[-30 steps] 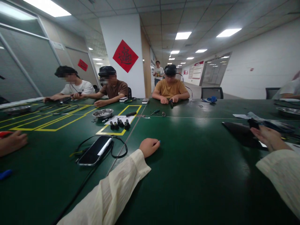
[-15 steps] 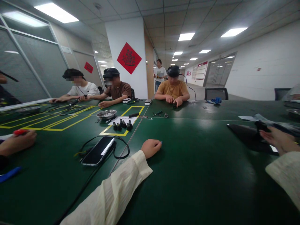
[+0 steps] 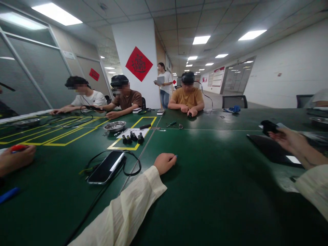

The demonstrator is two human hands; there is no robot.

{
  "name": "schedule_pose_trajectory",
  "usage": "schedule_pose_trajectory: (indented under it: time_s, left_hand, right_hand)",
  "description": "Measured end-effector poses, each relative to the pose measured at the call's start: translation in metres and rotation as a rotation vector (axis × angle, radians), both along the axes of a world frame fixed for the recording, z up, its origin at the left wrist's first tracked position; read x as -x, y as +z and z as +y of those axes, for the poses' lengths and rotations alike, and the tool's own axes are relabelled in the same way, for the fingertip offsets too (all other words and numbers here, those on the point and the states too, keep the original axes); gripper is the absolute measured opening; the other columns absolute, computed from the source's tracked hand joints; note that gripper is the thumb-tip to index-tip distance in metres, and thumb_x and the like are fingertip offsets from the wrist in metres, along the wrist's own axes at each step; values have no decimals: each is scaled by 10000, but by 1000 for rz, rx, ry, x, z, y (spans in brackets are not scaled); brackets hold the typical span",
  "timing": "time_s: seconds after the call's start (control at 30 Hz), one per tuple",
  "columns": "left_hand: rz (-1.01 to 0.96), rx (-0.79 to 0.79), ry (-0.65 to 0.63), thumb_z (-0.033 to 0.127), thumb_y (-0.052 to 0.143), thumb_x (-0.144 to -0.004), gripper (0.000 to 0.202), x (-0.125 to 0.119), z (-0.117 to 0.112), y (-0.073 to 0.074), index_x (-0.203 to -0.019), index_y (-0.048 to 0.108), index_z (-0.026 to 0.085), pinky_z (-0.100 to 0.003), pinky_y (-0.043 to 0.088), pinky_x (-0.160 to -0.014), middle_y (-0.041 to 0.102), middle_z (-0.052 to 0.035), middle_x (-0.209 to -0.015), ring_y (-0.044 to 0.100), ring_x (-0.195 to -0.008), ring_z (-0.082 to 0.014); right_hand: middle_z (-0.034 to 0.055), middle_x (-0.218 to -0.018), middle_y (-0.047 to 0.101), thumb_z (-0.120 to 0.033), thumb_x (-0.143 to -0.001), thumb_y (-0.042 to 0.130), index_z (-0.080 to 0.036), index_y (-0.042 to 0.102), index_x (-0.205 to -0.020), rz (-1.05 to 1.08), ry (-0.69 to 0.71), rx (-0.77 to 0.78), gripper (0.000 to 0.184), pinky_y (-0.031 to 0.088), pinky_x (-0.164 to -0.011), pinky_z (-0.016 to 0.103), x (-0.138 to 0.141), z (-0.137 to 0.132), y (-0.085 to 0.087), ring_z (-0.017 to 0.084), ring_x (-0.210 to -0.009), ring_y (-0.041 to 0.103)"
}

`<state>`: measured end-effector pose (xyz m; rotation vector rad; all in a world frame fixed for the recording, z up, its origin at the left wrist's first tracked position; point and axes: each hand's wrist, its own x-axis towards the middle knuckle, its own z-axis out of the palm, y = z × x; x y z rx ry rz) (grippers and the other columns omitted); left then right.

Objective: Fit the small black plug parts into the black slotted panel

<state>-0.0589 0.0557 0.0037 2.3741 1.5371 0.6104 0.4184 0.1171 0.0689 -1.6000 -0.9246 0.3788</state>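
My left hand [image 3: 166, 163] rests on the green table, its fingers curled closed. A tiny blue spot shows at its fingertips; what the fingers hold, if anything, is hidden. Out at the right, my right hand [image 3: 290, 139] grips a small black object [image 3: 268, 127], whose kind I cannot make out. That hand is raised above a flat black pouch or folder [image 3: 263, 150] with a white label [image 3: 294, 159]. To the left of my left hand lies a phone [image 3: 106, 167] with a black cable [image 3: 133, 173] looped around it.
Several black cylindrical parts [image 3: 133, 136] stand inside a yellow taped rectangle, near a metal bowl [image 3: 114, 126]. A co-worker's hand [image 3: 19, 159] holds something red at left, above a blue object [image 3: 9, 194]. Other people sit across the green table [image 3: 205, 191]. A blue item [image 3: 232, 109] lies at the far side.
My right hand has lifted the black object up and to the left, off the black pouch. My left hand stays in place. The standing person in the background has moved left.
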Motion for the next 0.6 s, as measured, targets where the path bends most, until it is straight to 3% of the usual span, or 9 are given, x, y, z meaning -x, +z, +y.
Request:
schedule_pose_trajectory:
  time_s: [0.1, 0.2, 0.3, 0.4, 0.5, 0.6]
  left_hand:
    - [-11, -12, 4, 354, 348, -885, 392, 0, 0, 0, -623, 580, 178, -242, 298, -554, 536, 18, -565, 488, -560, -112]
    - [-28, -39, -2, 353, 351, -884, 379, -1, -1, 0, -625, 567, 180, -242, 304, -554, 534, 19, -563, 492, -557, -113]
    - [-113, -74, 15, 365, 324, -897, 387, 0, -2, 2, -631, 539, 182, -238, 331, -570, 525, 22, -544, 500, -546, -112]
    - [-243, -145, 82, 369, 294, -907, 388, 1, -5, 4, -642, 510, 186, -238, 359, -596, 536, 20, -556, 521, -560, -113]
    - [-404, -233, 174, 364, 292, -906, 362, -1, -8, 5, -655, 485, 191, -246, 373, -595, 531, 16, -564, 530, -570, -121]
    - [-701, -275, 205, 340, 293, -910, 279, -11, -14, 14, -733, 460, 205, -252, 413, -605, 458, 40, -494, 553, -573, -134]
  right_hand:
    - [139, -764, 642, -106, -811, 493, -152, 505, -703, 132, 226, 19, 118, 518, -727, 242, 40, -9, -9, 160, -730, 663]
    - [95, -756, 663, -135, -763, 565, -146, 563, -816, 153, 463, 45, 54, 530, -732, 294, 89, -38, -26, 161, -664, 655]
    - [81, -863, 677, -271, -732, 630, -171, 604, -878, -228, 776, -37, 179, 530, -733, 359, 134, -79, -42, 207, -777, 658]
    - [75, -926, 664, -268, -769, 588, -188, 612, -1006, -635, 966, -188, 251, 504, -787, 368, 165, -116, -55, 198, -850, 635]
    - [90, -990, 648, -241, -795, 566, -188, 592, -1044, -767, 1101, -243, 256, 484, -829, 357, 186, -142, -61, 190, -913, 612]
    - [91, -1001, 636, -227, -810, 546, -185, 574, -1048, -765, 1216, -212, 243, 480, -835, 341, 200, -156, -62, 181, -928, 596]
